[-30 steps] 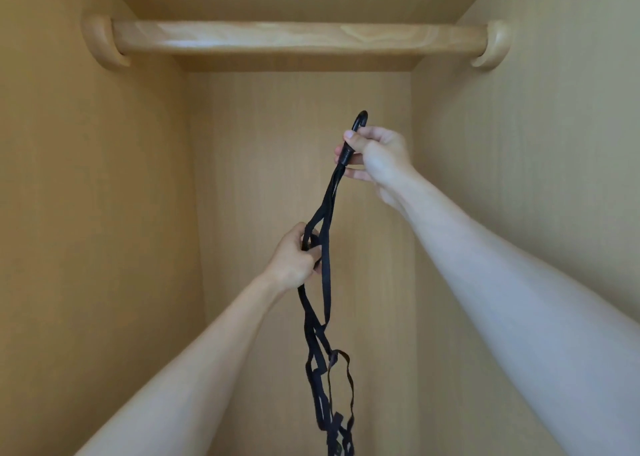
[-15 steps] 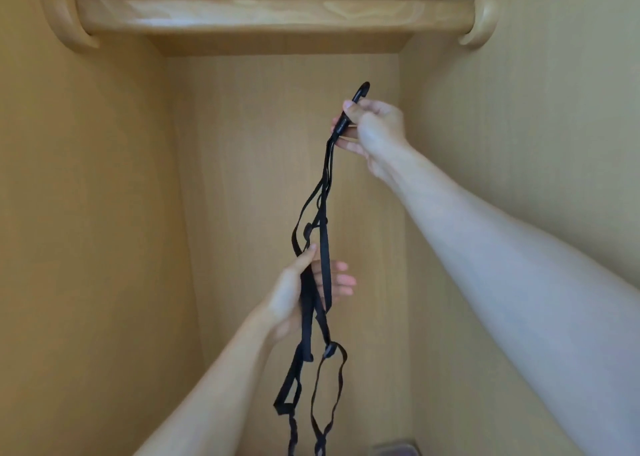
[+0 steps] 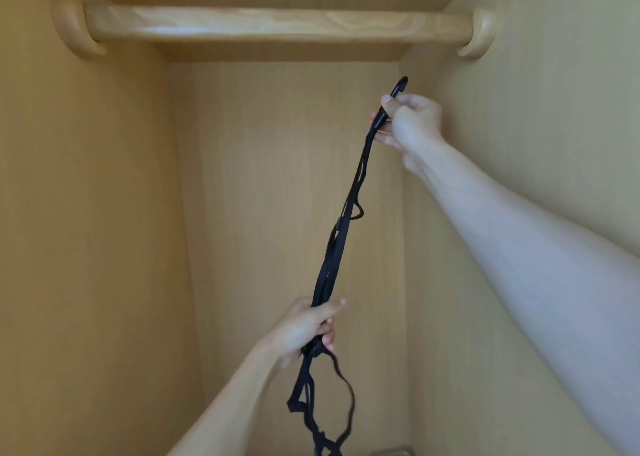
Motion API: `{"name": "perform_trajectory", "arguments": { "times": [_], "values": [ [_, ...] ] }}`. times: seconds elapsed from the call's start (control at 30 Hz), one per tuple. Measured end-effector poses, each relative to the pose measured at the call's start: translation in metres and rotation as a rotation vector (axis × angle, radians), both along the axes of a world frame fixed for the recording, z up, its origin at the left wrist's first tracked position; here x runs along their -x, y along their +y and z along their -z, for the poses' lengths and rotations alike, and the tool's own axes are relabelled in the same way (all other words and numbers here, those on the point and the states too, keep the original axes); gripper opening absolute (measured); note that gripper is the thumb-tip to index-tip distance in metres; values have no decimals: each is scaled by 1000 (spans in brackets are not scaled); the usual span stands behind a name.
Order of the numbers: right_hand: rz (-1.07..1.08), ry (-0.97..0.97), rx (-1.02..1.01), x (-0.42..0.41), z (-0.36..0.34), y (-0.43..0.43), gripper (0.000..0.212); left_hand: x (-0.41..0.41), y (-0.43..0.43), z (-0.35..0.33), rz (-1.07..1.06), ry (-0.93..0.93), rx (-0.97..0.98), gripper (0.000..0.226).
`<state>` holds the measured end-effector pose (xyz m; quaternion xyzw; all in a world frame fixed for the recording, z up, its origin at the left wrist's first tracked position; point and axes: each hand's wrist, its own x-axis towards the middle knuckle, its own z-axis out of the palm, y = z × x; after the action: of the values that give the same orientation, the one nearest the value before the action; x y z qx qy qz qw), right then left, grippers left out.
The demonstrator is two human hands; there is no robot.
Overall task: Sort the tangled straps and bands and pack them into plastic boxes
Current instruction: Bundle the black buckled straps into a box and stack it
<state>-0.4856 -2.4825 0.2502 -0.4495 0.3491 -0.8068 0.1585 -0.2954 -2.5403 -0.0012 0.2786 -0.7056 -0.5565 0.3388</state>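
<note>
I log one bundle of black straps (image 3: 334, 254), held in a slanting line inside a wooden wardrobe (image 3: 104, 213), below the hanging rail (image 3: 277, 25). The right hand (image 3: 414, 123) pinches the top end by its black plastic hook (image 3: 399, 90). The left hand (image 3: 306, 329) is curled round the bundle lower down — tangled loops dangle beneath it.
</note>
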Motion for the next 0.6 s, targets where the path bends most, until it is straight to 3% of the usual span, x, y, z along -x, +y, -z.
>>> {"name": "perform_trajectory", "arguments": {
  "times": [0.4, 0.6],
  "values": [
    [243, -57, 14, 19, 7, 4, 24, -11, -21, 17, -285, -104, 14, 49],
    [227, 28, -70, 8, 38, 6, 22, -33, -39, -2, -362, -167, 95, 30]
  ]
}}
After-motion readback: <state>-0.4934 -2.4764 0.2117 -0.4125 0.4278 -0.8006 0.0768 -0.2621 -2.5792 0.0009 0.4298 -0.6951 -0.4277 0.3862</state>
